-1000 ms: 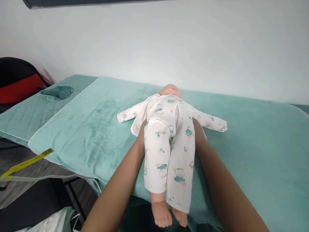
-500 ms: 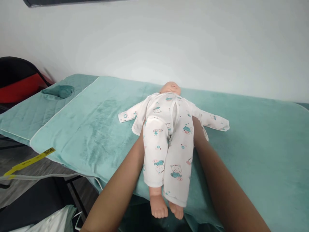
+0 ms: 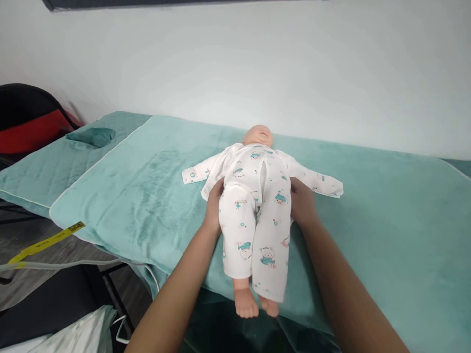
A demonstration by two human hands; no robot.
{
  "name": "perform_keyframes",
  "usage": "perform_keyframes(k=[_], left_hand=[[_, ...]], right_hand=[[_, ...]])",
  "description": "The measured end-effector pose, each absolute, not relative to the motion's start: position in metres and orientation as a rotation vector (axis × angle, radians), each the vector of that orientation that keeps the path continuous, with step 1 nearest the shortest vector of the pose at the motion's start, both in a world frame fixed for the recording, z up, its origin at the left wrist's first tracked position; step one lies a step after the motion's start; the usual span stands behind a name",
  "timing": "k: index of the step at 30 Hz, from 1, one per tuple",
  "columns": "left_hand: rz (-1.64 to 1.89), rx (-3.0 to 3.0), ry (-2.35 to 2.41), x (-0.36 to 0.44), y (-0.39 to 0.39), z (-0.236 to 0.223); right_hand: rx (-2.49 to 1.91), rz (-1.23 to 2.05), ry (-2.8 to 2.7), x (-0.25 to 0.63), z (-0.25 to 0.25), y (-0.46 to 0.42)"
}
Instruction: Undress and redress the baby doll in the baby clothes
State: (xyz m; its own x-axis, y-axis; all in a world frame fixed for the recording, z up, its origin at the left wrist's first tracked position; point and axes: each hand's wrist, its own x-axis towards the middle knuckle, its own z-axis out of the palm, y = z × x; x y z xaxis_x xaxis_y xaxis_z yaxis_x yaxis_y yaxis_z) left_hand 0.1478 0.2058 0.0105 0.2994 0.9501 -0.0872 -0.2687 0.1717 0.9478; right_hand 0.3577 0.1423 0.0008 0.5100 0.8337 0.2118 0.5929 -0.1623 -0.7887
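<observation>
A baby doll (image 3: 258, 134) lies on its back on the green-covered bed, head toward the wall and bare feet past the near edge. It wears a white printed top (image 3: 230, 153), arms spread, and white printed trousers (image 3: 270, 220) that reach high over its front, with a slit showing there. My left hand (image 3: 214, 206) is closed at the doll's left-of-view hip, against the trousers' side. On the opposite hip my right hand (image 3: 302, 200) is closed in the same way. Most fingertips of both hands are hidden behind the cloth and body.
The bed's green cover (image 3: 382, 230) stretches to both sides. At its left end is a face hole (image 3: 91, 137). A black-and-red chair (image 3: 33, 127) stands beyond. Nearer are a cable (image 3: 69, 265) with a yellow tag (image 3: 46, 241) and folded cloth (image 3: 79, 336) on a dark seat.
Both hands have come out from under the top's hem and slid down toward me along the hips. The doll's feet sit slightly higher in view.
</observation>
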Motion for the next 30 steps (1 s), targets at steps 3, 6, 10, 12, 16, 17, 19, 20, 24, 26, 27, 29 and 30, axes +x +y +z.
perform_keyframes(k=[3,6,10,12,16,17,19,20,24,26,27,29,30], left_hand=[[1.127,1.073,0.946,0.120,0.172,-0.001],[1.086,1.207,0.969,0.086,0.126,-0.013],[0.989,1.639,0.943,0.057,0.074,-0.025],[0.975,1.821,0.942,0.054,0.061,-0.029],[1.023,1.907,0.965,0.060,0.055,-0.031],[1.046,1.879,0.975,0.062,0.055,-0.029],[1.094,1.800,0.983,0.063,0.054,-0.022],[1.115,1.765,0.979,0.062,0.052,-0.018],[1.163,1.752,0.929,0.051,0.038,-0.008],[1.166,1.769,0.940,0.045,0.032,-0.011],[1.165,1.775,0.953,0.042,0.029,-0.014],[1.154,1.800,0.969,0.039,0.024,-0.022],[1.144,1.823,0.972,0.039,0.022,-0.025]], right_hand=[[-1.755,0.269,-1.044,0.338,0.001,0.098],[-1.691,0.116,-1.150,0.304,-0.001,0.039],[-1.525,0.243,-1.508,0.246,0.004,-0.021],[-1.464,0.266,-1.675,0.223,0.010,-0.030],[-1.704,0.120,-1.825,0.202,0.018,-0.016],[-1.782,0.074,-1.827,0.200,0.018,-0.011],[-1.876,0.001,-1.825,0.199,0.018,-0.004],[-1.887,-0.019,-1.835,0.199,0.018,-0.001],[-1.825,-0.014,-1.847,0.196,0.019,-0.003],[-1.762,0.018,-1.848,0.193,0.019,-0.010],[-1.730,0.031,-1.850,0.191,0.019,-0.014],[-1.684,0.042,-1.854,0.188,0.018,-0.023],[-1.669,0.047,-1.858,0.187,0.019,-0.027]])
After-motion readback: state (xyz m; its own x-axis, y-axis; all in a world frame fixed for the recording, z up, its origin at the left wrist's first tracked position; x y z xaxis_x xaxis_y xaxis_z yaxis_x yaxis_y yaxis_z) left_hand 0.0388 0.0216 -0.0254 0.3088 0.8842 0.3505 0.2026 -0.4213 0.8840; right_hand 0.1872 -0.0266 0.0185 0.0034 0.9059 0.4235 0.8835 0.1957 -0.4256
